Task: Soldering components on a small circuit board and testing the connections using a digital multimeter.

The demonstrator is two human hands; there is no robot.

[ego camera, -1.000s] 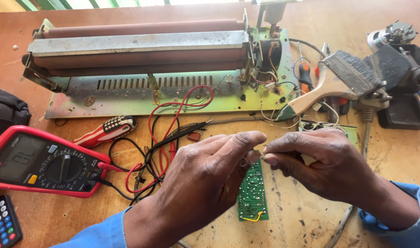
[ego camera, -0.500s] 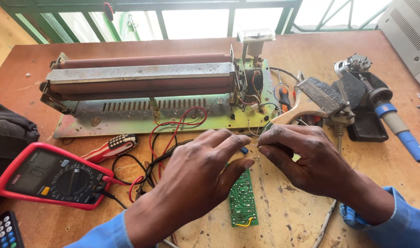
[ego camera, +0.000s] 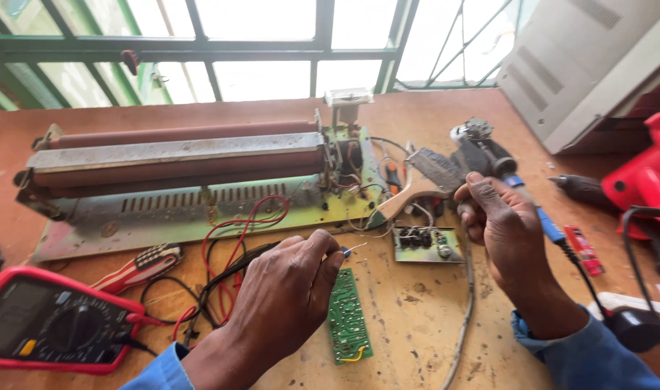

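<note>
My left hand pinches a small blue component with bare wire leads just above a green circuit board that lies flat on the wooden table. My right hand is off to the right, fingers half curled with nothing seen in them. Its thumb is up by the black grip of a blue-handled soldering iron, which runs behind the hand. A smaller board with dark parts lies between the two hands.
A long roller machine on a metal base fills the back left. A red multimeter with red and black leads sits front left, near red-white pliers. A wire brush, red power tool and grey casing stand right.
My right hand has left the component and swung right and up to the soldering iron. The left hand still pinches the component. The view has tilted up and rightward.
</note>
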